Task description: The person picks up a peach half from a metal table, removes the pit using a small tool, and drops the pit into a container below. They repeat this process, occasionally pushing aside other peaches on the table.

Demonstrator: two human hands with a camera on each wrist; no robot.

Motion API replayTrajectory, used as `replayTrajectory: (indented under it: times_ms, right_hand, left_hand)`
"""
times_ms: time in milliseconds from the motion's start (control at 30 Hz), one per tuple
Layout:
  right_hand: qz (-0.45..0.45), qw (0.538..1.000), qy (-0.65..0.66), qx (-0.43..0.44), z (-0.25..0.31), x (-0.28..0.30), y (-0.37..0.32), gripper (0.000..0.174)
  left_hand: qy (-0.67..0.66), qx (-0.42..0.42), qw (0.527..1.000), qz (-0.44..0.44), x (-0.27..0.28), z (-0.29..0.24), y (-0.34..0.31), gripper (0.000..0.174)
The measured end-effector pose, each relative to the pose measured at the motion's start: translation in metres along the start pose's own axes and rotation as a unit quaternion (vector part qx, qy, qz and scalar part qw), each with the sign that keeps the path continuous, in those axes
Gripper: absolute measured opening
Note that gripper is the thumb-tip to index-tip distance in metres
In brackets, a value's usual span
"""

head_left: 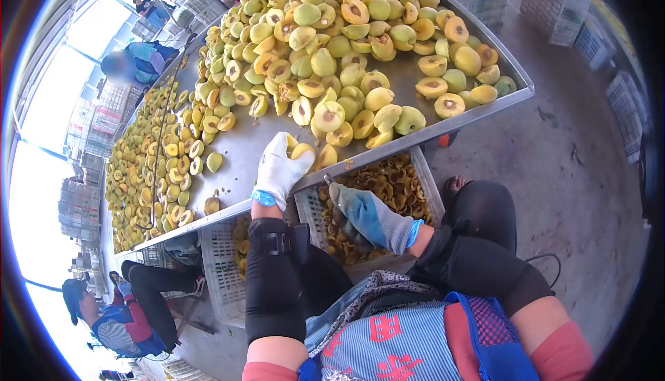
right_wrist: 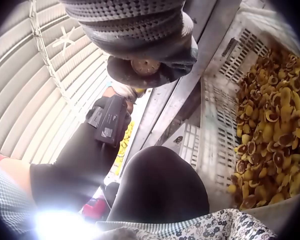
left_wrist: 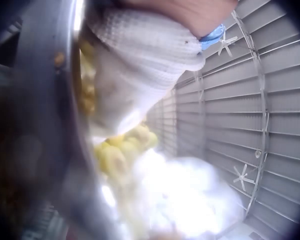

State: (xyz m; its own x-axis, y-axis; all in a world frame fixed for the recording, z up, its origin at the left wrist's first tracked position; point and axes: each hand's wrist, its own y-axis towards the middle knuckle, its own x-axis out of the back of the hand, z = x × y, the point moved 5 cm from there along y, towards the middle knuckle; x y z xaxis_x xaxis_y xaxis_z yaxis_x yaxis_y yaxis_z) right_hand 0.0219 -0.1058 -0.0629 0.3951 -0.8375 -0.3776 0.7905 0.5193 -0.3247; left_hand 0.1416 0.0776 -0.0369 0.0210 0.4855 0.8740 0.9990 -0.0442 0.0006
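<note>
My left hand in a white glove (head_left: 282,167) is at the metal table's near edge (head_left: 242,206), fingers curled round a yellow fruit half (head_left: 302,151). In the left wrist view the white glove (left_wrist: 140,65) is blurred and hides the fruit. Just below the edge, above a crate, my right hand in a grey-blue glove (head_left: 374,218) grips a small tool (head_left: 328,179). The right wrist view shows that glove (right_wrist: 145,37) curled round the tool's round end (right_wrist: 145,67). Halved yellow-green fruit (head_left: 325,62) lies heaped on the table.
Under the table edge stands a white crate (head_left: 428,185) of fruit pieces (right_wrist: 270,130), with another crate (head_left: 223,270) to its left. A seated person (head_left: 125,322) is at the lower left. Stacked crates (head_left: 554,7) stand at the upper right.
</note>
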Motion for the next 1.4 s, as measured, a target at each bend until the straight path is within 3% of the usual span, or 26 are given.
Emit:
replayTrajectory:
  times_ms: [67, 133, 200, 233, 267, 367, 433, 500, 633, 733, 833, 933, 1033, 1133, 1233, 1267, 1333, 1400]
  right_hand:
    - [-0.017, 0.995, -0.021, 0.092, -0.001, -0.001, 0.005, 0.043]
    - [-0.047, 0.983, -0.017, 0.176, -0.007, 0.002, 0.015, 0.039]
    - [-0.093, 0.963, 0.012, 0.252, -0.015, 0.008, 0.025, 0.036]
    - [-0.103, 0.966, -0.005, 0.237, -0.009, 0.01, 0.023, 0.036]
    - [-0.111, 0.968, -0.022, 0.223, 0.001, 0.013, 0.021, 0.036]
    - [-0.126, 0.964, -0.064, 0.224, 0.009, 0.011, 0.025, 0.038]
    - [-0.132, 0.952, -0.128, 0.246, 0.014, 0.005, 0.021, 0.041]
    - [-0.125, 0.951, -0.171, 0.225, 0.02, -0.003, 0.015, 0.045]
    - [-0.08, 0.963, -0.159, 0.2, 0.017, -0.003, 0.015, 0.043]
    - [-0.089, 0.959, -0.169, 0.209, 0.022, 0.0, 0.006, 0.042]
    - [-0.1, 0.953, -0.166, 0.235, 0.008, 0.001, 0.017, 0.054]
    - [-0.078, 0.952, -0.229, 0.188, 0.003, 0.004, 0.02, 0.053]
    - [-0.077, 0.961, -0.18, 0.197, 0.007, 0.003, 0.016, 0.051]
    - [-0.09, 0.943, -0.223, 0.229, 0.024, -0.003, 0.005, 0.05]
    - [-0.12, 0.94, -0.179, 0.264, 0.02, 0.002, 0.016, 0.049]
    - [-0.122, 0.94, -0.155, 0.278, 0.021, 0.005, 0.016, 0.047]
    - [-0.129, 0.952, -0.114, 0.255, 0.024, 0.011, 0.018, 0.045]
    - [-0.135, 0.955, -0.083, 0.249, 0.024, 0.015, 0.019, 0.044]
  left_hand:
    - [-0.15, -0.001, 0.988, -0.029, -0.001, -0.002, -0.011, 0.043]
    - [-0.33, -0.04, 0.938, -0.096, -0.003, -0.005, -0.022, 0.039]
    - [-0.461, 0.011, 0.884, -0.078, 0.005, -0.009, -0.029, 0.04]
    - [-0.522, 0.037, 0.849, -0.069, 0.012, -0.013, -0.035, 0.04]
    - [-0.646, 0.017, 0.763, -0.029, 0.012, -0.024, -0.042, 0.044]
    - [-0.753, -0.009, 0.656, 0.035, -0.001, -0.051, -0.058, 0.041]
    - [-0.564, -0.043, 0.824, -0.025, -0.006, -0.064, -0.069, 0.052]
    - [-0.672, 0.067, 0.737, 0.023, -0.02, -0.081, -0.079, 0.061]
    - [-0.654, 0.082, 0.75, -0.057, -0.023, -0.079, -0.081, 0.062]
    - [-0.703, 0.053, 0.704, -0.088, -0.021, -0.078, -0.08, 0.058]
    - [-0.55, -0.012, 0.826, -0.123, -0.009, -0.083, -0.084, 0.053]
    - [-0.677, 0.036, 0.729, -0.094, -0.016, -0.076, -0.084, 0.049]
    - [-0.68, 0.11, 0.719, -0.091, -0.022, -0.059, -0.085, 0.049]
    - [-0.666, 0.115, 0.727, -0.122, -0.021, -0.057, -0.083, 0.052]
    - [-0.678, 0.139, 0.712, -0.117, -0.02, -0.077, -0.086, 0.054]
    - [-0.687, 0.131, 0.708, -0.099, -0.019, -0.08, -0.088, 0.045]
    - [-0.651, 0.054, 0.754, -0.07, -0.021, -0.073, -0.09, 0.038]
    - [-0.677, 0.035, 0.733, -0.053, -0.025, -0.07, -0.093, 0.03]
